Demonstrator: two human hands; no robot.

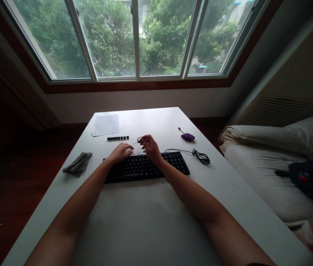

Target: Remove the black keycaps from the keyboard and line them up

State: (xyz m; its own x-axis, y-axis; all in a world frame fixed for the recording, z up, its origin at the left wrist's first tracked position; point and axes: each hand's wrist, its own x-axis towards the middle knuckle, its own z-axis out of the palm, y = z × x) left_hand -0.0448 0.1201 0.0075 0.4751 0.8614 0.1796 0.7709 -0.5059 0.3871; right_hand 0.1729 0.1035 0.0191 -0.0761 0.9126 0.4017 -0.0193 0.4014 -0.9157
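Observation:
A black keyboard [134,170] lies across the white table, its top left part behind my left forearm and its middle partly behind my right. My right hand [151,148] is raised over the keyboard's far edge, fingers pinched on a small wire tool [139,140] that has a dark piece at it. Its exact kind is too small to make out. My left hand [119,152] hovers at the far left edge of the keyboard, thumb and fingers apart with nothing visible between them. Just beyond it stands a row of several black keycaps [118,138].
A printed sheet [105,125] lies at the table's far left, and a grey cloth [78,164] at the left edge. On the right are a coiled black cable [201,157] and a purple cloth item [187,137] with a thin brush-like stick [181,130]. A sofa [258,147] stands beyond.

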